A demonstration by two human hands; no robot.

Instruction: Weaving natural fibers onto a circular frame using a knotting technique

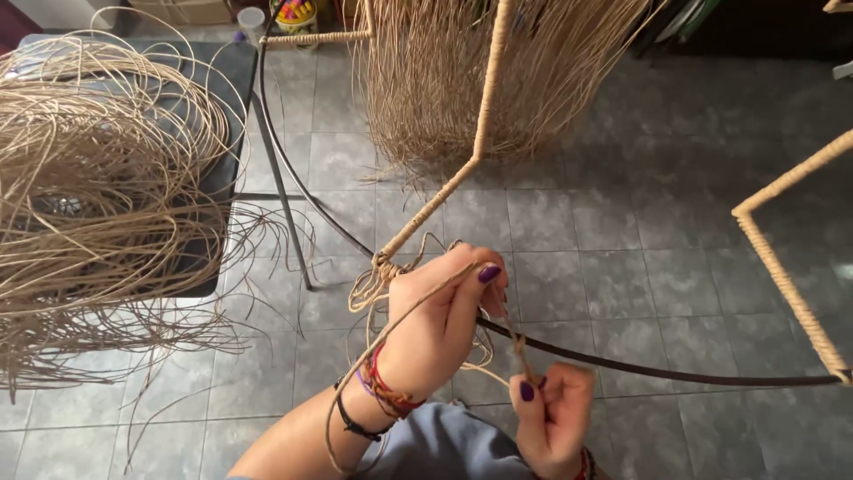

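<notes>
A curved black metal rod (675,368) runs across the view, part of a frame whose other bars are wrapped in tan rattan cane (444,191). My left hand (440,324) is closed around a thin cane strand (373,351) right at the rod, beside a loose knot of cane (373,283) where the wrapping ends. Just below, my right hand (553,420) pinches the same strand between thumb and fingers. The strand loops past my left wrist toward my lap.
A big loose coil of rattan cane (98,187) lies on a dark stool (233,133) at the left. A hanging bundle of cane (498,71) stands behind the frame. Another wrapped frame bar (782,267) is at the right. The floor is grey tile (640,240).
</notes>
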